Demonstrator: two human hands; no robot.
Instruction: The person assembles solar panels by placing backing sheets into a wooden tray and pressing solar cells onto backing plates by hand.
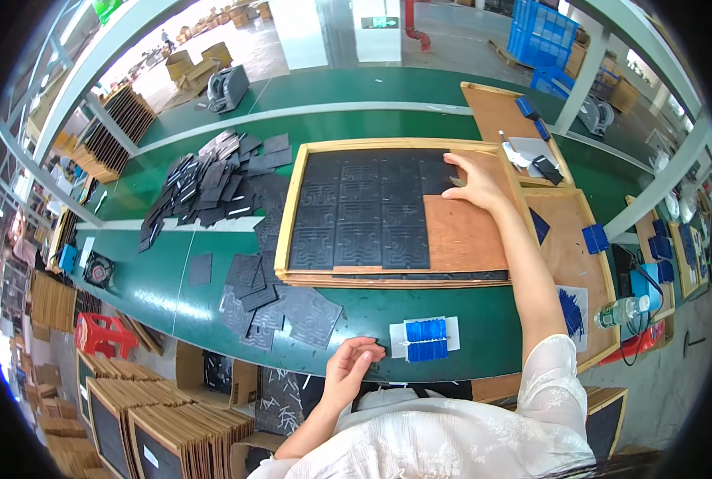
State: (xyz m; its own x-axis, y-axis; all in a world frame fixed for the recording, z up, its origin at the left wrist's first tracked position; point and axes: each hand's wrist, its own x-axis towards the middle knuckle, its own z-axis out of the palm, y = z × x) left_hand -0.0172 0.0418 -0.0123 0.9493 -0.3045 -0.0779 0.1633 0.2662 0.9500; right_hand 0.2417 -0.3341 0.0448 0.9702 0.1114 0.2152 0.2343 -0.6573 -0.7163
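Note:
My right hand [474,185] reaches over a shallow wooden-framed tray [290,215]. Its thumb and forefinger are spread across the right end of a black embossed tile [440,172] in the top row, gripping it by its edges. A small dark thing shows between these fingers, too small to name. Several similar black tiles [360,207] lie side by side in the tray, left of bare brown board [464,235]. My left hand [351,369] hangs by the near table edge, fingers loosely bent and apart, with nothing in it. Beside it, blue strips [426,340] rest on a white card.
Loose black tiles [212,184] are heaped on the green table [164,279] left of the tray; more [280,311] lie nearer. Wooden boards [571,215], blue pieces [570,311] and a clear bottle [621,311] stand right. Stacked framed panels [180,435] fill the lower left.

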